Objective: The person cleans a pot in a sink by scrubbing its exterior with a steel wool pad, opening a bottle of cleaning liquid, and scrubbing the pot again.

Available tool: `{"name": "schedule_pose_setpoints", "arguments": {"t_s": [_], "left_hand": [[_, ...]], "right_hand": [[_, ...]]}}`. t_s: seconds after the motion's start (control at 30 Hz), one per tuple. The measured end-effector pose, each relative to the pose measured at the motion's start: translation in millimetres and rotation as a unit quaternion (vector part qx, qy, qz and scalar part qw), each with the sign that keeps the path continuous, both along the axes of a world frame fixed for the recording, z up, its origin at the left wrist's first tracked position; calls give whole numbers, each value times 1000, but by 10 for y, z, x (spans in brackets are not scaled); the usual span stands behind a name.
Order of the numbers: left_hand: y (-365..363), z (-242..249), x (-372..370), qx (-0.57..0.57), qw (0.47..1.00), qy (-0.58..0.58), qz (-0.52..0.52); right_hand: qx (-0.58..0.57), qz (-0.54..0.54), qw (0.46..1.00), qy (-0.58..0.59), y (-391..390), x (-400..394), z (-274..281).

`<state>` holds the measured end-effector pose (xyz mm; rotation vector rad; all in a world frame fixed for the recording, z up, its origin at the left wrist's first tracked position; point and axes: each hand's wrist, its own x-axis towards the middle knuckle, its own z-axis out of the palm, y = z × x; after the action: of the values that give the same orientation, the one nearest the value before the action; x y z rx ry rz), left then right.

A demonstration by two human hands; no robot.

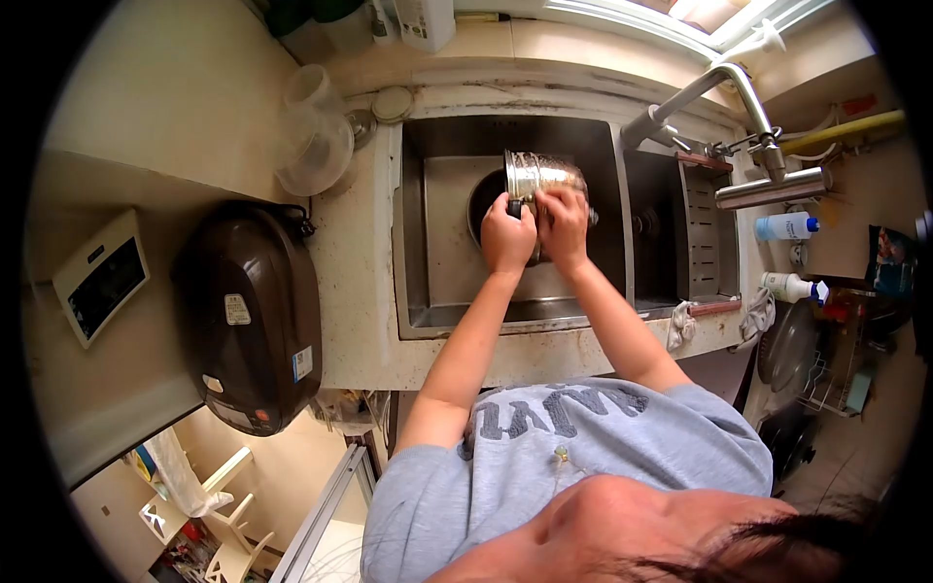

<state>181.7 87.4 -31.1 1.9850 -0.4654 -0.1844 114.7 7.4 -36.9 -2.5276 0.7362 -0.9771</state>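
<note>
Steel pot [544,175] lies tipped on its side over the sink [437,253], just beyond both hands: left hand [508,236] clamped on its handle, right hand [564,225] pressed against its wall.

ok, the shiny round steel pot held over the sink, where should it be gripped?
Probably by the small black side handle, coming from the near side, as the left hand does. The shiny round steel pot lies tipped on its side over the steel sink; its smooth curved wall offers little purchase, so the right hand only rests there.
</note>
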Motion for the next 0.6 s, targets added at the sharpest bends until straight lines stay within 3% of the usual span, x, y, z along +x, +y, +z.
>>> {"name": "schedule_pose_setpoints", "arguments": {"t_s": [0.1,0.27,0.4,0.5,0.6], "left_hand": [[6,15,8,5,1000,13,-5],[6,3,-1,-7,1000,-16,-7],[-11,-1,15,-13,1000,-12,-5],[17,59,13,-5,1000,16,-13],[7,-47,-3,-13,1000,-7,-9]], "right_hand": [[27,-52,996,64,-294,326,13],[-32,-22,999,-6,105,-58,-4],[-55,-40,998,12,-44,55,-11],[5,-88,994,65,-233,306,82],[-48,-38,998,16,42,31,64]]}}
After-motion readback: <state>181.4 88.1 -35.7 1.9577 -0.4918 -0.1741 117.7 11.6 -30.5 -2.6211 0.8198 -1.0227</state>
